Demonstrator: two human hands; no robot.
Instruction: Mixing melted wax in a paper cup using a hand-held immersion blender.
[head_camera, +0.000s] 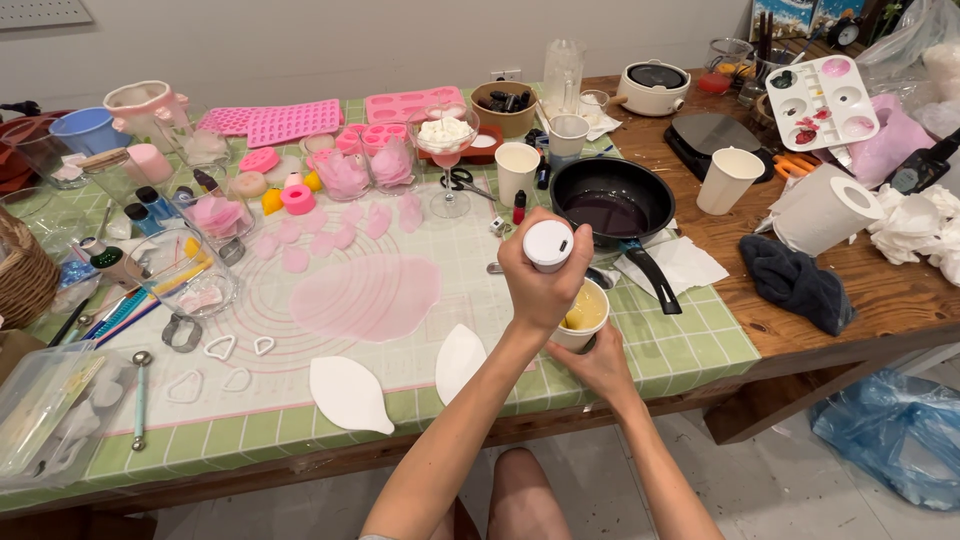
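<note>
My left hand (538, 285) grips a small white round-topped tool (548, 244), held upright over a white paper cup (584, 318) of yellow liquid. My right hand (603, 362) cups that paper cup from below, near the table's front edge. The tool's lower end is hidden behind my left hand. Just behind the cup lies a black frying pan (612, 200) with dark liquid, its handle pointing toward me. A rolled-out pink sheet (365, 296) lies on the gridded mat (300, 390) to the left.
White leaf-shaped pieces (348, 393) and metal cutters (220, 347) lie near the front. Pink moulds (294, 122), glasses of pink petals, paper cups (728, 179), a paper towel roll (825, 211), a dark cloth (795, 281) and a paint palette (822, 102) crowd the table. A blue bag (895, 430) sits on the floor.
</note>
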